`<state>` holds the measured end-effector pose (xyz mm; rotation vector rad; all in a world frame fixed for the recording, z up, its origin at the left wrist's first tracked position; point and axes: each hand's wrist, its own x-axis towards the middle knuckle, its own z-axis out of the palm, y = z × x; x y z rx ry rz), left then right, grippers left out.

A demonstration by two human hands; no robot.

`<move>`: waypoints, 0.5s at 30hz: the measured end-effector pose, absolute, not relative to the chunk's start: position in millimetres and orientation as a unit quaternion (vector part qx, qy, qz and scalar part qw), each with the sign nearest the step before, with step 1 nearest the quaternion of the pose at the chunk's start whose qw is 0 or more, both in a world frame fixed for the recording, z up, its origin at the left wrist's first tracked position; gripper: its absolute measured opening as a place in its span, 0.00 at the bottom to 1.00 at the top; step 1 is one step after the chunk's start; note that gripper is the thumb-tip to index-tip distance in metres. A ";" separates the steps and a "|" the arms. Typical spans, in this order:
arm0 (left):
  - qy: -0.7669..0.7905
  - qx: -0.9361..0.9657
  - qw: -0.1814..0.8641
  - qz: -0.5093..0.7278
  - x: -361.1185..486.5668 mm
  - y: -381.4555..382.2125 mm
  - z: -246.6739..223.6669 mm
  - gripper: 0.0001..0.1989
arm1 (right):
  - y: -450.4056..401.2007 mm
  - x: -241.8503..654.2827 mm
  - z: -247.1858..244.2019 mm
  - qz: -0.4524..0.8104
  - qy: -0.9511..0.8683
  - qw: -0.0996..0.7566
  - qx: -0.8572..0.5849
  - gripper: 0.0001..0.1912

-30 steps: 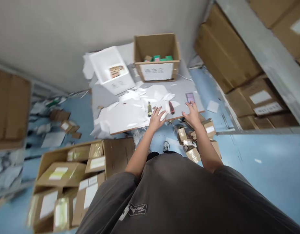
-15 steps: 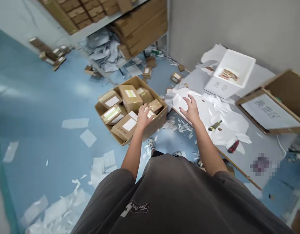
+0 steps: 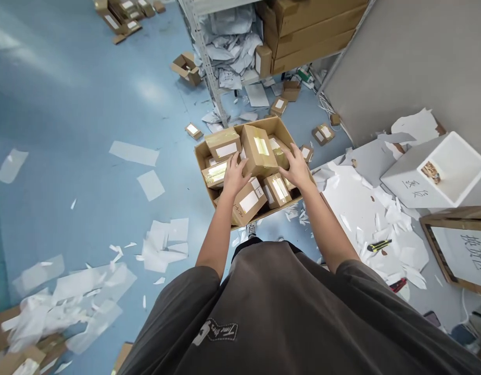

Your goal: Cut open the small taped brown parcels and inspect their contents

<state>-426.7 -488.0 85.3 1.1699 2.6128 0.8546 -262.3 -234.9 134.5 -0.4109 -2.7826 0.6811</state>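
Leftmost, the shirt patch (image 3: 222, 332) reads "Time"; then the left hand (image 3: 235, 175), grip wide, flanks a taped carton (image 3: 259, 151) inside the large cardboard box (image 3: 278, 128); the right hand (image 3: 297, 167), at the desk (image 3: 446, 298) half a second ago, spreads opposite; contact is unclear. Far right, a sign (image 3: 464, 256) reads "换货区".

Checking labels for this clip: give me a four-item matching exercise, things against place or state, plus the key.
Things
1. Left hand
2. Large open carton
3. Yellow-and-black cutter
4. White bin

Place or state
A. Lying on torn white paper
B. Handwriting on its side
C. Packed with smaller boxes
D. Open, with spread digits

Pairs: 1-D, 2-C, 3-A, 4-B
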 end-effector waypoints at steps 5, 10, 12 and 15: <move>0.870 0.378 0.115 0.295 -443.3 -457.8 67.7 0.36 | -213.1 -289.5 122.7 0.235 -0.959 0.082 -0.138 0.44; 0.882 0.352 0.175 0.260 -446.3 -423.5 45.0 0.37 | -180.5 -313.1 86.5 0.253 -0.958 0.037 -0.128 0.44; 0.890 0.339 0.191 0.239 -446.7 -405.4 35.5 0.38 | -166.7 -326.0 63.4 0.269 -0.955 0.016 -0.120 0.44; 0.898 0.331 0.202 0.206 -449.5 -372.2 17.9 0.41 | -146.6 -347.8 22.9 0.298 -0.949 -0.022 -0.100 0.46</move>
